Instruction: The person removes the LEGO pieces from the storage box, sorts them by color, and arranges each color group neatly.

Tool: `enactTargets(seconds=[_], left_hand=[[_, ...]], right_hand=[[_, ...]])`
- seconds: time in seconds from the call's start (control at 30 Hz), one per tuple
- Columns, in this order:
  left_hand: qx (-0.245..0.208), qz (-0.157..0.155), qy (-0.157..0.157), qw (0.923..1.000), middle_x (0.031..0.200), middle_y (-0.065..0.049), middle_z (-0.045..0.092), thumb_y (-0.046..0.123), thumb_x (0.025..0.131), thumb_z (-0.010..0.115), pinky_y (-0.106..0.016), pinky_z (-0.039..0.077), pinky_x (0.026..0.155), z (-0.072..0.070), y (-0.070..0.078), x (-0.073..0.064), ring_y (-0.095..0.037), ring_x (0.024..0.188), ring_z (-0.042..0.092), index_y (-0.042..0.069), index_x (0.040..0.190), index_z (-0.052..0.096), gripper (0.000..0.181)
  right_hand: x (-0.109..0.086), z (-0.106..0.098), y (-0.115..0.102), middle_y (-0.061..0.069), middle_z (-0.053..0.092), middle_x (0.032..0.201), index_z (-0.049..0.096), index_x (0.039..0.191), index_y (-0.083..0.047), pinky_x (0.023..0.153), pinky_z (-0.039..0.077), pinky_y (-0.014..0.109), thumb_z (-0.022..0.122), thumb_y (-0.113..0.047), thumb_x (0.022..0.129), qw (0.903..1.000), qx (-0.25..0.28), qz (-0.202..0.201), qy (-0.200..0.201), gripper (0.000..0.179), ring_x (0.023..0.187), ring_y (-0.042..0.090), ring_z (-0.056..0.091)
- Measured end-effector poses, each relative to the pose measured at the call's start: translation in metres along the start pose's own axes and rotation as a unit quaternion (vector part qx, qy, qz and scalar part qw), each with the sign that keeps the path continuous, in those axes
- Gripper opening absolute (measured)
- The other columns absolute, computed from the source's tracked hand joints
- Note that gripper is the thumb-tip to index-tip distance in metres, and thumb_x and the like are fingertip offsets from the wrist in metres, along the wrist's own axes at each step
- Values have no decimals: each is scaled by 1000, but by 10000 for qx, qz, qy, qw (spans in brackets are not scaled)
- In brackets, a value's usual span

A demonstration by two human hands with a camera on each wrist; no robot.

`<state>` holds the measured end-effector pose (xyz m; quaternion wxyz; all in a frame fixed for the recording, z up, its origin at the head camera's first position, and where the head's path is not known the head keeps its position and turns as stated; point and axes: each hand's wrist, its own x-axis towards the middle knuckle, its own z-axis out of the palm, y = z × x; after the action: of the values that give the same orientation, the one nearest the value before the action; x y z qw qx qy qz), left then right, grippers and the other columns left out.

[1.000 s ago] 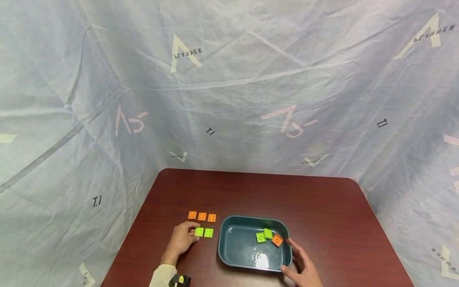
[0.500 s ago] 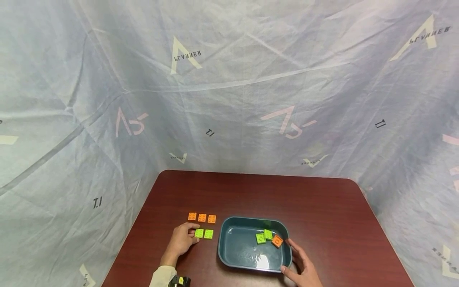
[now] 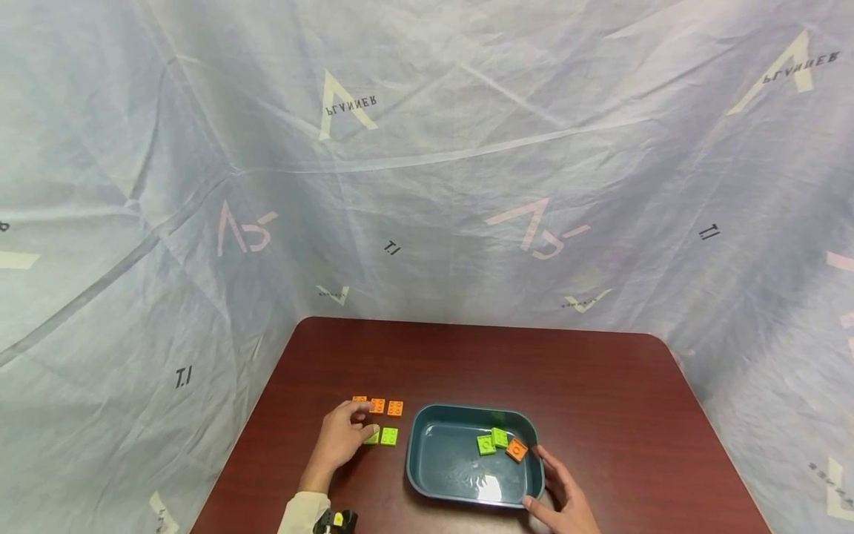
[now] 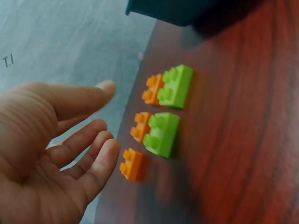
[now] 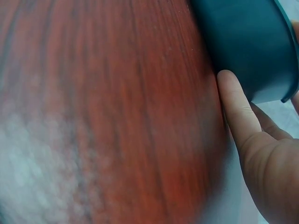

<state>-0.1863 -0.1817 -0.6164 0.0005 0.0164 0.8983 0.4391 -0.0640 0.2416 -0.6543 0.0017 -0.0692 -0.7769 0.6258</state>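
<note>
My left hand hovers over a green toy brick, its thumb and fingers apart and nothing between them. A second green brick sits beside that one on the table. Behind them is a row of three orange bricks, with the leftmost partly covered by my fingers in the head view. My right hand holds the right end of a dark teal plastic tub, thumb against the near corner and fingers round the side. Inside the tub lie two green bricks and one orange brick.
The dark red wooden table extends behind the tub and to its right. Grey printed cloth hangs along the back and sides. A black band sits at my left wrist, over a pale sleeve.
My left hand has left the side of the left green brick and moved slightly up and forward, over that brick and toward the orange row. My right hand and the tub stay put.
</note>
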Motion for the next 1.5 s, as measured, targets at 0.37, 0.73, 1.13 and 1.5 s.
enactTargets(seconds=[0.37,0.73,1.13,1.5], left_hand=[[-610,322,305,9972,129,-9,69,32,90,87,-37,64,91,3,24,4,-36,118,70,22,129,74,42],[-1303,797,111,9882,127,-10,69,35,92,85,-26,63,88,28,58,0,-39,119,69,29,130,72,41],[-1078,1064,-281,9881,126,-8,69,32,92,85,-41,63,95,46,76,-2,-28,117,68,23,131,72,41],[-1007,1165,-912,9839,128,-7,68,36,95,82,-29,62,93,65,91,-4,-23,118,68,26,132,70,40]], right_hand=[[-2,0,-2,26,59,149,50,157,-13,96,47,10,92,-9,78,10000,33,-41,43,89,121,1,64],[0,-1,-8,15,53,159,47,159,-22,101,43,10,93,-19,80,9985,-204,498,-68,91,124,-6,56],[0,0,-8,14,51,161,45,160,-24,100,43,11,93,-20,80,9980,-176,583,-145,93,127,-1,56],[1,0,-5,15,51,160,45,160,-22,99,44,10,92,-17,81,9985,-131,514,-157,92,124,-6,56]])
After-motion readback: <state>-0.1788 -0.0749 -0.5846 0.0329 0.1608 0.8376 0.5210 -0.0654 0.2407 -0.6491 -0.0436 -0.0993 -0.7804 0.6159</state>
